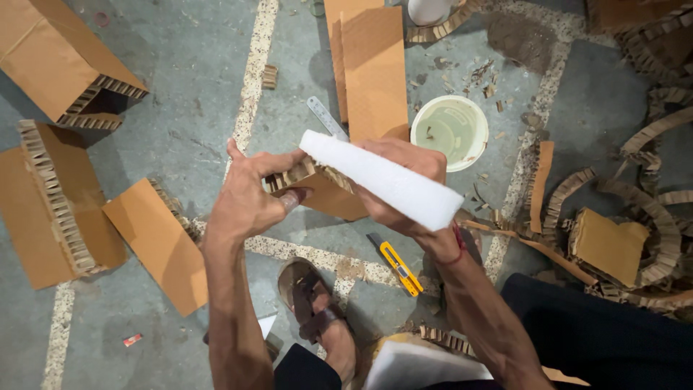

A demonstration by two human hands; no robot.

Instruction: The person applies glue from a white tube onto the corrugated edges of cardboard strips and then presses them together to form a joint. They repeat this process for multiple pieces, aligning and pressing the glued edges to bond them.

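The white rectangular foam strip point(390, 180) is gripped in the right hand point(404, 180), laid against a brown honeycomb cardboard piece point(317, 189) pinched by the left hand point(249, 198); joining appears unfinished.

There is only one view, from a camera on the person's head. It looks steeply down, close above the two hands point(339, 184), which sit in the middle of the picture. Below and around the hands it shows the floor point(188, 94), and the person's sandalled foot point(317, 310) under them.
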